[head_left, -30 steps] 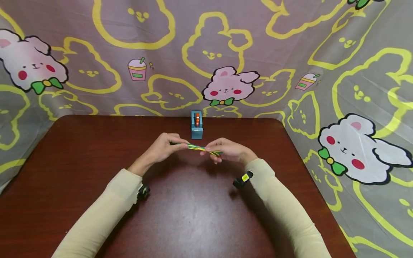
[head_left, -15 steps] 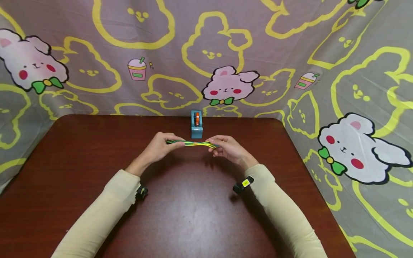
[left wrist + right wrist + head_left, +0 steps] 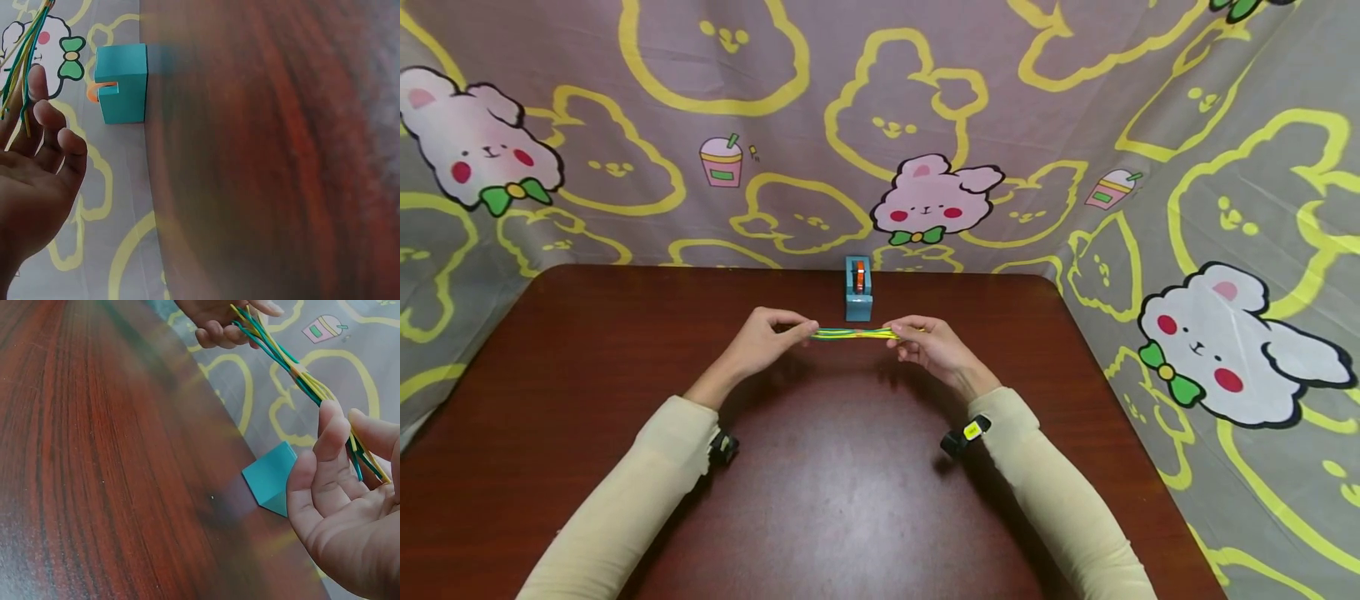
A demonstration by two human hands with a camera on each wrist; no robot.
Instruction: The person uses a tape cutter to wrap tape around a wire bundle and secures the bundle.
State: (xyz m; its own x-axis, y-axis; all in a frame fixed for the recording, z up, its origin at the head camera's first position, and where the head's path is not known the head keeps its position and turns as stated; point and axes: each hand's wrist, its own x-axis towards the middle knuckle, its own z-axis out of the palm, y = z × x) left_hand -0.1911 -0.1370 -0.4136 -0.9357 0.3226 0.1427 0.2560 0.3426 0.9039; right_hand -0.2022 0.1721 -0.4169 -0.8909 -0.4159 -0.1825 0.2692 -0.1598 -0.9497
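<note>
A slim bundle of green and yellow wires [image 3: 850,333] is held level above the table between both hands, a small orange band [image 3: 296,370] wrapped round its middle. My left hand [image 3: 765,340] pinches its left end between thumb and fingertips. At the opposite end, my right hand [image 3: 932,344] grips the wires with thumb and index finger, the other fingers loosely bent below. Loose wire tips fan out past the fingers in the right wrist view. Just behind the bundle stands a blue tape dispenser [image 3: 859,307] with an orange roll [image 3: 860,275].
Dark reddish wood makes up the tabletop [image 3: 842,483], which reflects light in front of the arms. A patterned cloth curtain [image 3: 820,108] with cartoon rabbits closes off the back and both sides. Black wrist cameras [image 3: 724,447] hang under the cream sleeves [image 3: 625,492].
My left hand has slid left along the wires to their end, baring more of the bundle. The bundle has levelled out, while my right hand has shifted slightly right.
</note>
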